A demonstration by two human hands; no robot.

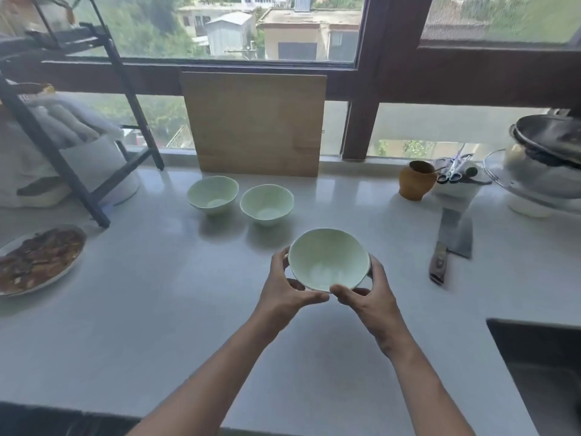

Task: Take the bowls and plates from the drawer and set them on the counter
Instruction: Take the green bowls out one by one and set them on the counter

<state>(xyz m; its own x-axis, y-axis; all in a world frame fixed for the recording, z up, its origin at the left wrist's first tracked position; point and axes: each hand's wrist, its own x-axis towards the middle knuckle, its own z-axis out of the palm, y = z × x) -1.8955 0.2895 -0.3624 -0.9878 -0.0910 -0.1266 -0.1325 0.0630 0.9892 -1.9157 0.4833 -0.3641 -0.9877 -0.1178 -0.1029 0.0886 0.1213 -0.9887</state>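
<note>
Both hands, the left hand (284, 289) and the right hand (371, 297), cupped a pale green bowl (328, 259) by its sides, fingers curled round it, above the middle of the white bench (157, 309). Two matching bowls (213, 194) (267, 203) stood farther off, before a leaning cutting board (254, 124). This looked like the setting-down step: the next move probably called for lowering the bowl level beside them, then letting go.

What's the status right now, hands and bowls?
Left hand and right hand both grip third bowl. Two bowls set on counter. Path clear; cleaver off right.
</note>
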